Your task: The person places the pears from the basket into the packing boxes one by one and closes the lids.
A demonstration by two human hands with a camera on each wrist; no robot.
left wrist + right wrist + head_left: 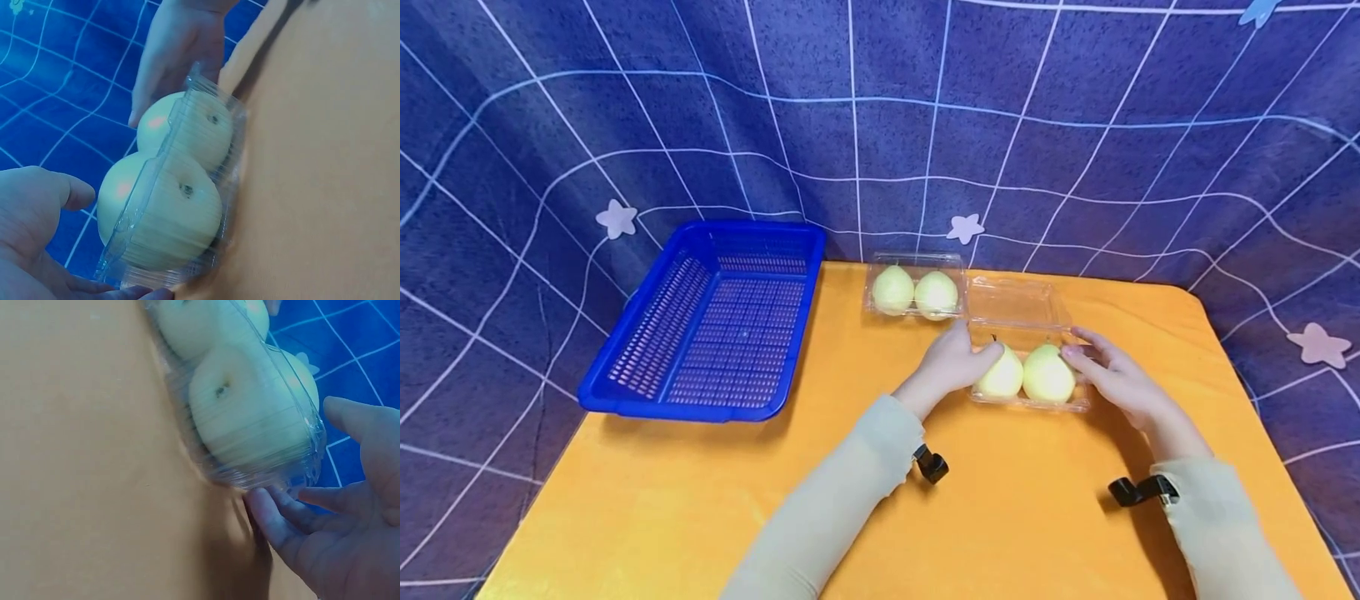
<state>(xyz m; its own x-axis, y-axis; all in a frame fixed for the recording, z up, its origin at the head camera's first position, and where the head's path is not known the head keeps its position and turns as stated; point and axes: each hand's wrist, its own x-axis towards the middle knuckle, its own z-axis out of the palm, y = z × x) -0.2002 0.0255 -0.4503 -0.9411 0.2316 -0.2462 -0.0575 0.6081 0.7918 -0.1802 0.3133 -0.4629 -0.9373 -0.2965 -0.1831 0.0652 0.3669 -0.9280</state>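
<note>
Two pale yellow-green pears sit side by side in the base of a clear plastic clamshell box, whose lid lies folded back behind them. At the box's left end is my left hand, its thumb apart from the fingers; in the left wrist view the fingertips are right at the box's end. My right hand flanks the other end. In the right wrist view, its fingertips touch the lower corner of the box while the thumb stands off beside the pear.
A second clear box with two pears stands behind and to the left, its lid over them. Farther left is a blue plastic basket with perforated walls. The orange-covered table ends at a blue gridded curtain.
</note>
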